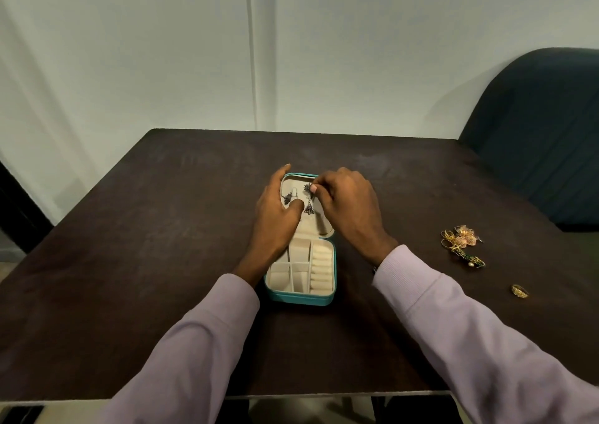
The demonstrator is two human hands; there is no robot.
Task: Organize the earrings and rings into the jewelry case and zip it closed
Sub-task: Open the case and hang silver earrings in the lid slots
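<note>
A teal jewelry case (299,298) lies open in the middle of the dark table, its cream lid flat on the far side. A dark silver drop earring (309,208) hangs on the lid panel, and my right hand (348,206) pinches its top stud between thumb and fingers. A second dark earring (287,197) sits on the lid's left part. My left hand (275,213) rests on the lid's left edge, fingers spread, steadying the lid. Gold and pink earrings (462,239) lie in a heap at the right, with a green and gold piece (474,259) and a gold ring (519,290) nearer me.
The case's near half shows cream compartments and ring rolls (321,269). A dark blue chair back (544,132) stands beyond the table's right corner. A pale wall runs behind the table. The table's near edge (324,394) is close to my body.
</note>
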